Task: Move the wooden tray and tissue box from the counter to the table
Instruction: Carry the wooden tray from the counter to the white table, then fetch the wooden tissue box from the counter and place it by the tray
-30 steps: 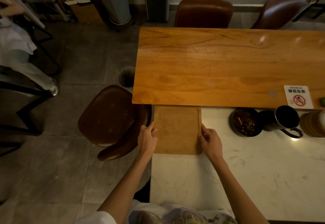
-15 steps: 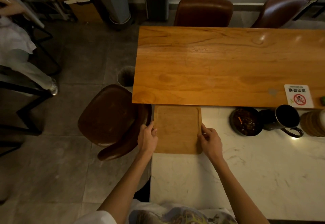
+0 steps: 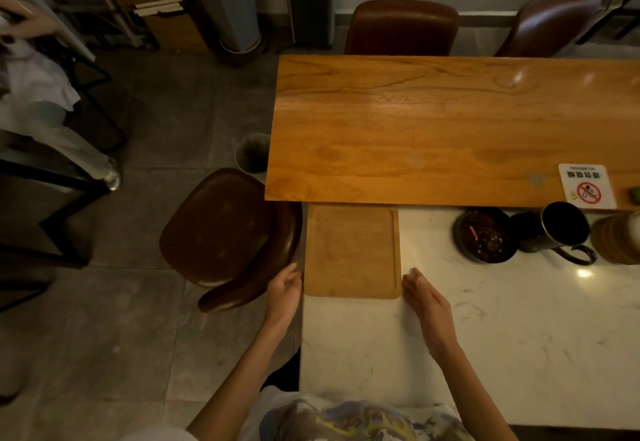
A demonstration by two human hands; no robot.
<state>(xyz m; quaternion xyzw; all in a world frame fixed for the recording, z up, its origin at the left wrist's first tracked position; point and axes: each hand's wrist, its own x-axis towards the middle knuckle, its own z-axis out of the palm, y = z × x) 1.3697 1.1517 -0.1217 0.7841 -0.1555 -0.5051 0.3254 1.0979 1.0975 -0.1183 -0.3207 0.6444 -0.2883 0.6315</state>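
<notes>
A flat wooden tray [image 3: 351, 250] lies on the white marble counter [image 3: 485, 336] at its far left corner, its far edge against the wooden table [image 3: 433, 129]. My left hand [image 3: 284, 290] is beside the tray's near left corner, fingers apart, just off the edge. My right hand [image 3: 424, 297] is at the near right corner, flat with fingers extended, holding nothing. No tissue box is in view.
A dark bowl [image 3: 485, 234], a black mug [image 3: 557, 231] and a stack of wooden coasters [image 3: 614, 238] stand on the counter to the right. A no-smoking sign [image 3: 585, 186] lies on the table. A brown chair [image 3: 225, 233] stands left of the counter.
Both hands have let go of the tray's sides and pulled back toward me to its near corners. The tray has stayed on the counter.
</notes>
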